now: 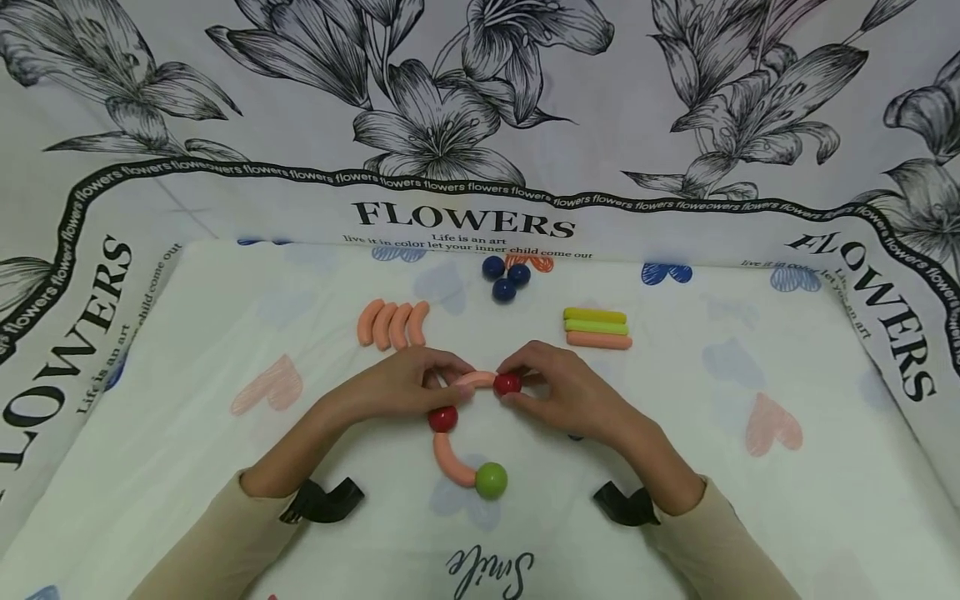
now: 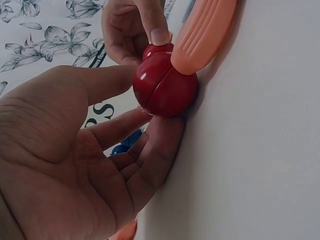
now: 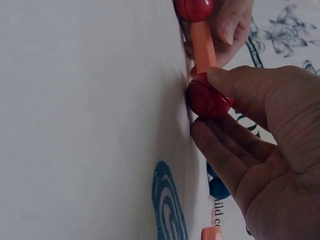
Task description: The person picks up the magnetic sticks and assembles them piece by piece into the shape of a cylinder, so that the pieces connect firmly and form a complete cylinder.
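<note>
My right hand (image 1: 573,392) pinches a red ball (image 1: 507,383) between thumb and fingers; the right wrist view shows the thumb on top of the ball (image 3: 205,97). This ball meets one end of a curved orange stick (image 1: 478,379). My left hand (image 1: 405,383) grips that stick near its other end, where the fingers partly hide it. Just below the left thumb, a second red ball (image 1: 443,418) with a groove round it joins the chain. From it another curved orange stick (image 1: 452,462) runs down to a green ball (image 1: 491,481).
Behind the hands lie several curved orange sticks (image 1: 392,323) in a row. Three dark blue balls (image 1: 504,289) cluster at the back. Straight sticks in yellow, light green and orange (image 1: 597,327) lie side by side at the right. A heart-patterned cloth (image 1: 675,517) covers the table.
</note>
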Available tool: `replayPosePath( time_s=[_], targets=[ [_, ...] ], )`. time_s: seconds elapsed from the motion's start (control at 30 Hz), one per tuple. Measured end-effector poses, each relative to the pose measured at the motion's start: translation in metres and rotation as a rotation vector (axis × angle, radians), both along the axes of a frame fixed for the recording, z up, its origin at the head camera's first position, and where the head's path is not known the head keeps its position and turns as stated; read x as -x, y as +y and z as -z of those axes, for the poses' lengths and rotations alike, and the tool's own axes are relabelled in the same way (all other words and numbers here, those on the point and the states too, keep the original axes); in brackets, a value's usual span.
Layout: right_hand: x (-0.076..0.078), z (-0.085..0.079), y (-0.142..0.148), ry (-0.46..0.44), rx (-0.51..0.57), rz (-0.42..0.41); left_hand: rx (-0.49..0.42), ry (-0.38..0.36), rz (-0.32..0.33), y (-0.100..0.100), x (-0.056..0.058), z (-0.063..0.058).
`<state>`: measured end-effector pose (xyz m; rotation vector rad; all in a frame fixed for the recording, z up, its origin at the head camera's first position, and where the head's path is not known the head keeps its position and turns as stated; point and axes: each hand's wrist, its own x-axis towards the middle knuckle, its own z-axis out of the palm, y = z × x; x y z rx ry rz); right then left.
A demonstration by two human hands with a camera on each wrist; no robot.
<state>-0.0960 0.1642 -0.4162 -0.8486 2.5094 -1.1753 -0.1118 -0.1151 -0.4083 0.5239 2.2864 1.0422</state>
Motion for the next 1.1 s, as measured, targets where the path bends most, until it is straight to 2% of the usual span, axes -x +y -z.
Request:
replayPosePath(
  time_s=[0.13, 0.33, 0.57, 0.7, 0.9, 1.0, 1.1],
  targets=[
    [0.001, 0.0, -0.002, 0.003, 0.018, -0.001, -0.011, 0.01, -0.013, 0.001, -0.001, -0.002],
    [0.001, -0.001, -0.003, 0.009, 0.04, -0.002, 0.02, 0.027, -0.045, 0.003, 0.0, -0.004],
    [0.0, 0.0, -0.007, 0.02, 0.064, -0.01, 0.023, 0.031, -0.044, 0.0, -0.003, -0.004],
    [-0.002, -0.002, -0.007, 0.014, 0.028, -0.002, 0.039, 0.032, -0.052, 0.0, -0.005, -0.005],
    [-0.009, -0.019, -0.005, 0.052, -0.081, 0.049, 0.046, 0.025, -0.094, -0.004, -0.007, -0.006],
    [-0.017, -0.032, -0.008, 0.046, -0.09, 0.008, 0.042, -0.001, -0.145, -0.008, -0.011, -0.006],
    [-0.025, -0.041, -0.011, 0.016, -0.123, -0.073, 0.046, -0.018, -0.187, -0.011, -0.016, -0.006]
  ],
)
